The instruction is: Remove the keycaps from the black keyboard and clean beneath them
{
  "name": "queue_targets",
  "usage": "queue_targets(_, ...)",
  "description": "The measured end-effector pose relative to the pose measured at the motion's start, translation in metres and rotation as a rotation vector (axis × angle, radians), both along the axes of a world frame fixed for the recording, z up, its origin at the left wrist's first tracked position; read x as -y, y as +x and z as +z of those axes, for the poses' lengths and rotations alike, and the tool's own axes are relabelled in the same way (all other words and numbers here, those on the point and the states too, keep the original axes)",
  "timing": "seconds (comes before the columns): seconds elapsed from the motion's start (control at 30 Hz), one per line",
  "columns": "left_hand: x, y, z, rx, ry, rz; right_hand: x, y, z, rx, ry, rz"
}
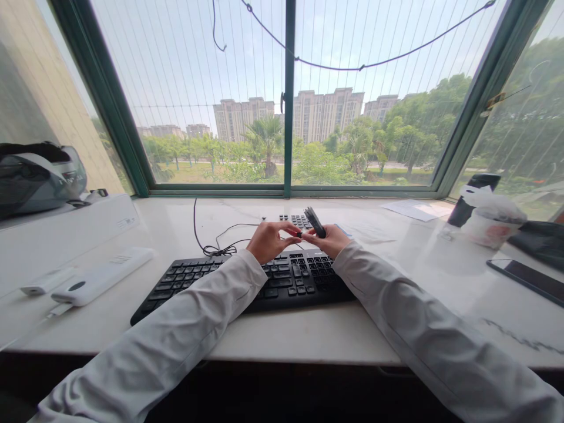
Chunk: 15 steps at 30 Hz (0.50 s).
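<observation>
Past grey sleeves (185, 326), pinches small blk pc (299, 235) in L hand (268, 241), right by fingertips of R hand (335, 238), grips brush-like tool (315, 223) there, tilted up-left lengthwise, above kbd (282, 302).

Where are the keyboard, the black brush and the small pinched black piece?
Keyboard (281, 283): head view, on its keys.
Black brush (315, 224): head view, on the middle of its dark body.
Small black piece (299, 234): head view, on its visible side.

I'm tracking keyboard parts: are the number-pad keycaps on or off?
Off, where visible: the number pad shows bare sockets, and loose keycaps lie on the counter behind the keyboard.
</observation>
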State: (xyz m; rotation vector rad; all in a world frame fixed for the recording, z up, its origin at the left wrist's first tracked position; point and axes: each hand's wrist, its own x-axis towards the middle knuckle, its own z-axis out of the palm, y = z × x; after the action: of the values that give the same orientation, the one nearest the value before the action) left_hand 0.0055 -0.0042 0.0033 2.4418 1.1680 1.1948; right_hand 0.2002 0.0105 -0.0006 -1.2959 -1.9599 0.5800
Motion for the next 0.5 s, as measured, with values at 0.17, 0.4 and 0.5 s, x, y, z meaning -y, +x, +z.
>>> queue_targets(0.17,-0.002,-0.007,0.001,-0.156,0.097,0.065,-0.005,0.0,-0.002,0.049,0.027,-0.013)
queue_targets(0.4,-0.019,-0.033,0.007,-0.263,0.134,0.324,-0.024,0.022,-0.002,0.301,0.113,-0.341)
queue_targets(0.5,-0.023,-0.038,0.006,-0.279,0.118,0.377,-0.027,0.029,-0.004,0.424,0.108,-0.395)
